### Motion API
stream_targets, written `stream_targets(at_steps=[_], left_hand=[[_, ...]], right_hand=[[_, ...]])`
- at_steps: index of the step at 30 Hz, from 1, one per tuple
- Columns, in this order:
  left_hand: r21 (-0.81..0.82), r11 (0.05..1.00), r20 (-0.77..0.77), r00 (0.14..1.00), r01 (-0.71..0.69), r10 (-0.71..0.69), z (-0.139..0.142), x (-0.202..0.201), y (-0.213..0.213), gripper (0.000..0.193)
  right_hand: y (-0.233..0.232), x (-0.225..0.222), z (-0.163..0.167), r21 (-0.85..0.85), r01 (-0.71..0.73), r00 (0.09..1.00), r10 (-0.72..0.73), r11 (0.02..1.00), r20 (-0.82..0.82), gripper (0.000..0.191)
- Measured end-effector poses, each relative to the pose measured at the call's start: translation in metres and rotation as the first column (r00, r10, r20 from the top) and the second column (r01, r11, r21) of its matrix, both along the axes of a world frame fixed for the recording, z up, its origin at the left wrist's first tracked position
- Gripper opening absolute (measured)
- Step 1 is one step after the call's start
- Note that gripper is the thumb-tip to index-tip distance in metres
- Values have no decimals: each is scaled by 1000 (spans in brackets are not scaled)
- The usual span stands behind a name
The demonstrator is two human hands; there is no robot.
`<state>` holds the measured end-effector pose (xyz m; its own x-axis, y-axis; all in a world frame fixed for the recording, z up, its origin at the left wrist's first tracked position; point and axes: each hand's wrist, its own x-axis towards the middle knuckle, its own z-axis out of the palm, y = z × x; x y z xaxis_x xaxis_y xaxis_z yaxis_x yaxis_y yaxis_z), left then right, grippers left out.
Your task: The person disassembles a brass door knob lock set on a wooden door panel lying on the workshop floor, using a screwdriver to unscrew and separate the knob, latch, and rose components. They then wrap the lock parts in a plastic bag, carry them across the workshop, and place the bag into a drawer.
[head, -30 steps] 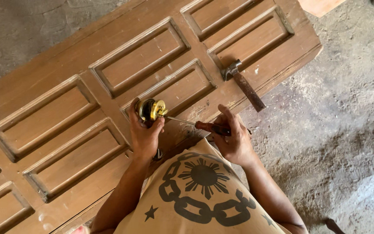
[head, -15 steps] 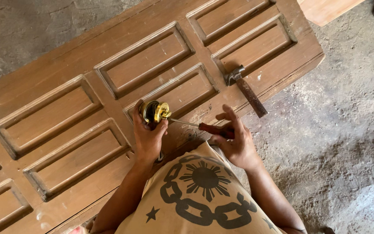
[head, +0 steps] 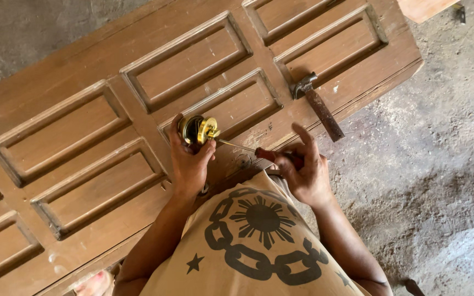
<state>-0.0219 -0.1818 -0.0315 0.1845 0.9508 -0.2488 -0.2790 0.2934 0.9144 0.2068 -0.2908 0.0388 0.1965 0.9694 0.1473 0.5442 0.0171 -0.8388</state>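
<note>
Seen from above, the left hand (head: 189,164) grips a brass door knob (head: 199,130) over a brown panelled door (head: 78,126). The right hand (head: 304,172) grasps a screwdriver (head: 259,152), its tip touching the knob. A hammer (head: 318,106) lies nearby on the door.

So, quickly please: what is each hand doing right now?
Left hand: closed around a brass door knob.
Right hand: closed on a screwdriver.

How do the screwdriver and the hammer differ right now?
The screwdriver is thin, red-handled and gripped in the right hand, tip at the brass knob that the left hand holds. The hammer is thicker, rusty brown and lies untouched on the wooden door. Both point slantwise.
</note>
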Motion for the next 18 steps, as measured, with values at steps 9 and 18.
stream_targets(at_steps=[9,18], left_hand=[[33,999,-32,999,-15,16,-1,-5,6,85],[27,1000,33,999,-1,0,-17,-15,8,88]], right_hand=[[10,-11,10,30,24,999,-25,999,39,62],[12,-13,-2,39,-72,997,73,997,-22,48]])
